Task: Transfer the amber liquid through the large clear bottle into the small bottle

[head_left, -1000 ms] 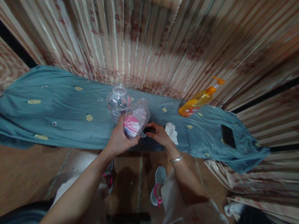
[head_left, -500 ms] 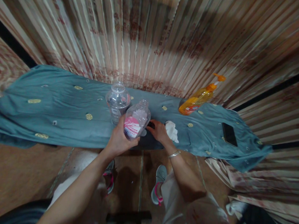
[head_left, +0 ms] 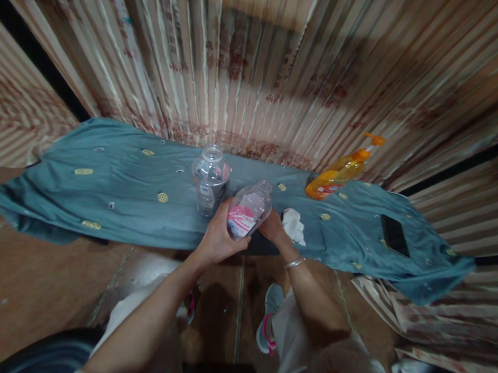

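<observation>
My left hand [head_left: 222, 236] is wrapped round a clear plastic bottle [head_left: 259, 205] with a pink and white label. The uncapped bottle leans with its mouth to the upper right. Right beside it is my right hand [head_left: 273, 226], with a silver bangle at the wrist; its fingers are curled in behind the bottle. Whatever they grip is hidden there. A second clear, open-mouthed bottle [head_left: 211, 176] stands on the cloth to the left. Just right of my right hand lies a crumpled white tissue [head_left: 292, 226].
A green patterned cloth [head_left: 134, 202] covers the narrow table. An orange pump bottle [head_left: 336, 176] stands at the back right, and a black phone [head_left: 395, 235] lies near the right end. A pleated curtain [head_left: 255, 85] hangs behind.
The view has shifted slightly. My left hand still holds the bottle, now tilted further right. My right hand's fingers, which showed round a small dark thing, have gone behind the bottle.
</observation>
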### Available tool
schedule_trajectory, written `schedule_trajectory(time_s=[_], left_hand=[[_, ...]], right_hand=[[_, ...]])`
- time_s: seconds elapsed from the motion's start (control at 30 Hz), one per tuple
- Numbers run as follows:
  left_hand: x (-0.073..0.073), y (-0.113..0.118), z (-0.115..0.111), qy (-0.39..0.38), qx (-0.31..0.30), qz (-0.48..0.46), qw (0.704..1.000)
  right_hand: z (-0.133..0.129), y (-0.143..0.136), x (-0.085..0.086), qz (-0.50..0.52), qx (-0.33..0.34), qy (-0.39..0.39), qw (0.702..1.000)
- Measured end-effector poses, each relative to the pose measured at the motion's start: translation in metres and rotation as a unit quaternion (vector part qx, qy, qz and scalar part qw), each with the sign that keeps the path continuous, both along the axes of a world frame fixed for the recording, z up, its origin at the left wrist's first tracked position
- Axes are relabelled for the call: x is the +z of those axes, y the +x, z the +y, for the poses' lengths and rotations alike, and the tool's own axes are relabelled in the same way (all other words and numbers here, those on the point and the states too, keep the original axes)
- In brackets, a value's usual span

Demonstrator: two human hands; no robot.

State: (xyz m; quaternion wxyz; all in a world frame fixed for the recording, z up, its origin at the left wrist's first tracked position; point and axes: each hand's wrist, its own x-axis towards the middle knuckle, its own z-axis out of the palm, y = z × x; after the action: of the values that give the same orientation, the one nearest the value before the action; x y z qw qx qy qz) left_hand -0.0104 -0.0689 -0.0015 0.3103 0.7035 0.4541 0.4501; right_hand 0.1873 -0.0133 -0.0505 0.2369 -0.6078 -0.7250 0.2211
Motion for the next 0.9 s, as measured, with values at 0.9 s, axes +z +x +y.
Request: schedule_trajectory(time_s=[0.9], left_hand=[[0.011,0.013,0.004,0.042,0.017,-0.024,0.999]], right_hand=[[-0.034,0.095,0.040,-0.097,-0.271,-0.047,0.957]])
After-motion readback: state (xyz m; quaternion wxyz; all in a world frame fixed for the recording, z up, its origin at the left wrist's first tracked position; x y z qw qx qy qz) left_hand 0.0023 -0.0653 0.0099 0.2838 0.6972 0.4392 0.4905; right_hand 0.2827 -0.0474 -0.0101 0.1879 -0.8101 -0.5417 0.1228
